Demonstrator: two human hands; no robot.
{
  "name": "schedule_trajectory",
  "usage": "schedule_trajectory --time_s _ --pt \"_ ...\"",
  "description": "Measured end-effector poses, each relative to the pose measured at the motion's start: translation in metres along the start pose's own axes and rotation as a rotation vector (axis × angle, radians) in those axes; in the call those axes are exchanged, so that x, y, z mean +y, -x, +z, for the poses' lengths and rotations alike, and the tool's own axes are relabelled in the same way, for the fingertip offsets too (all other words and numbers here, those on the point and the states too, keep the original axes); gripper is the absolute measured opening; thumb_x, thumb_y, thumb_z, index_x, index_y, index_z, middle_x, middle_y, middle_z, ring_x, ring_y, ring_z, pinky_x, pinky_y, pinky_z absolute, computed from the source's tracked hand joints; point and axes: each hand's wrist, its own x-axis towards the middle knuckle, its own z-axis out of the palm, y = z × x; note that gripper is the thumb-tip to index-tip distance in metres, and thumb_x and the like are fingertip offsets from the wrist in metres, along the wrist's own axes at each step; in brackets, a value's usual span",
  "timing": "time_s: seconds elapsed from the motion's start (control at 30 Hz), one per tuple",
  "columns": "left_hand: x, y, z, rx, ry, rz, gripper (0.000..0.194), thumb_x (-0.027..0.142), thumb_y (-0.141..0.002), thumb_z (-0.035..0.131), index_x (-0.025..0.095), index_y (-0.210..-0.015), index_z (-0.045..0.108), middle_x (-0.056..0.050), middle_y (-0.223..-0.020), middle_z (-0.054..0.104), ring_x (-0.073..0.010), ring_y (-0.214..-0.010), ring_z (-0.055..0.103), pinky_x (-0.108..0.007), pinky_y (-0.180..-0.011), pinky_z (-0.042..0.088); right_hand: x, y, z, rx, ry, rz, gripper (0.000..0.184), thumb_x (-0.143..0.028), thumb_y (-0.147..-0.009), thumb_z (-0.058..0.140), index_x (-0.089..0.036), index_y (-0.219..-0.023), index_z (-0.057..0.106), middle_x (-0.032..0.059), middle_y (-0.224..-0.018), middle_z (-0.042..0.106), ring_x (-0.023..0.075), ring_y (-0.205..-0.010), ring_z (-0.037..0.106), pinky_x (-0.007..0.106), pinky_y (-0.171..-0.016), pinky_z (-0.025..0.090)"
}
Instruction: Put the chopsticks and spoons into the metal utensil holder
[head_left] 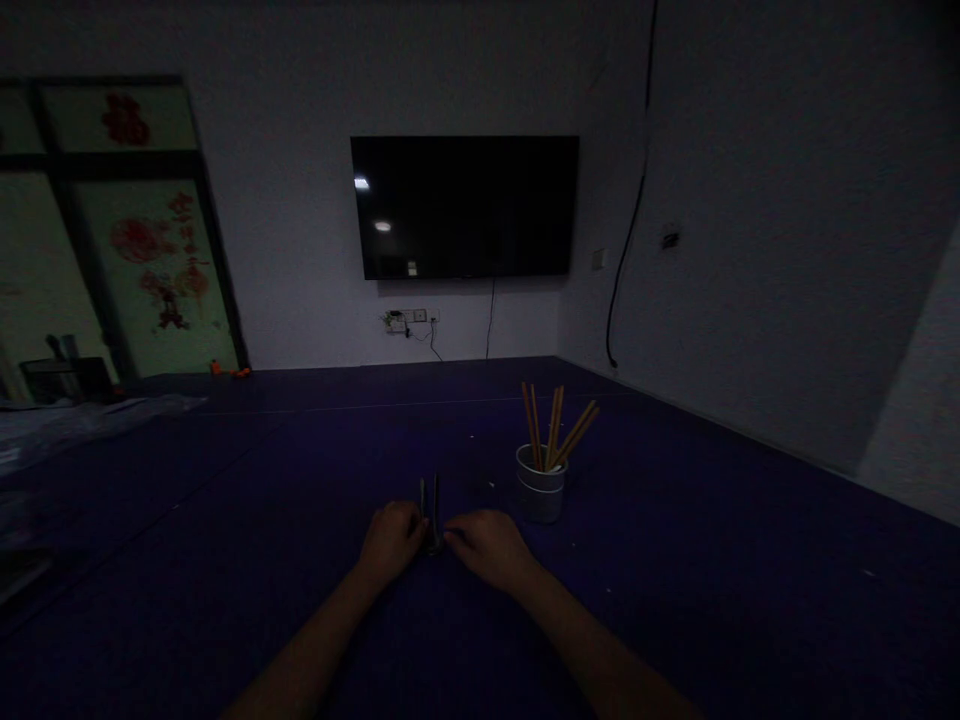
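Observation:
A small dark object with two thin, roughly parallel prongs (436, 500) stands in front of me on the dark blue surface; the dim light hides its exact kind. My left hand (391, 540) is closed at its left side, thumb and fingers against it. Just to its right is my right hand (491, 547), fingers curled and thumb near the index finger; whether anything is pinched there I cannot make out. Beyond my right hand a grey metal cup (541, 500) stands upright, with several wooden chopsticks (555, 425) leaning out of it.
The broad blue surface (300, 460) carries small pale scraps. Clear plastic sheeting (97, 420) and a dark container (67, 378) lie at the left, small orange items (229, 371) at the back. A television (465, 205) hangs above wall sockets (409, 316); a black cable (630, 240) runs down the right wall.

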Motion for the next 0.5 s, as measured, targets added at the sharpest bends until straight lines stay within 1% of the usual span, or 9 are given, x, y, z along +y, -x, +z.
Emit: schedule_trajectory --time_s 0.13,0.3,0.4,0.5 --pt "0.0001 -0.0004 -0.0004 -0.018 0.000 -0.007 0.028 0.034 -0.087 0.042 0.018 -0.073 0.060 -0.004 -0.076 0.065 -0.0164 -0.074 0.059 -0.026 -0.065 0.035 -0.0015 0.0000 -0.0010 -0.017 -0.008 -0.028 0.028 -0.032 -0.088 0.043 -0.027 -0.097 0.069 0.0020 -0.093 0.072 0.0170 -0.087 0.065 0.023 -0.071 0.041" --pt "0.0018 0.0000 -0.0021 -0.018 0.026 -0.011 0.038 0.048 -0.085 0.042 0.019 -0.071 0.060 -0.005 -0.075 0.066 -0.0181 -0.076 0.060 -0.026 -0.063 0.036 -0.0028 0.0019 -0.0027 -0.040 -0.046 -0.051 0.030 -0.035 -0.088 0.045 -0.028 -0.107 0.067 0.0022 -0.090 0.072 0.0161 -0.081 0.065 0.023 -0.069 0.041" --pt "0.0035 0.0006 -0.0037 -0.026 0.012 -0.021 0.032 0.045 -0.082 0.047 0.019 -0.071 0.060 -0.004 -0.077 0.066 -0.0180 -0.077 0.060 -0.026 -0.063 0.036 -0.0032 0.0032 -0.0021 -0.022 -0.065 -0.082 0.031 -0.035 -0.087 0.047 -0.030 -0.112 0.064 0.0018 -0.091 0.073 0.0161 -0.079 0.066 0.023 -0.068 0.041" --pt "0.0055 0.0011 -0.0053 -0.037 -0.016 -0.037 0.026 0.042 -0.079 0.051 0.019 -0.072 0.061 -0.004 -0.079 0.067 -0.0182 -0.078 0.061 -0.026 -0.064 0.036 -0.0027 0.0036 -0.0006 -0.012 -0.068 -0.107 0.028 -0.035 -0.086 0.048 -0.031 -0.109 0.066 0.0008 -0.092 0.073 0.0164 -0.081 0.066 0.023 -0.068 0.041"
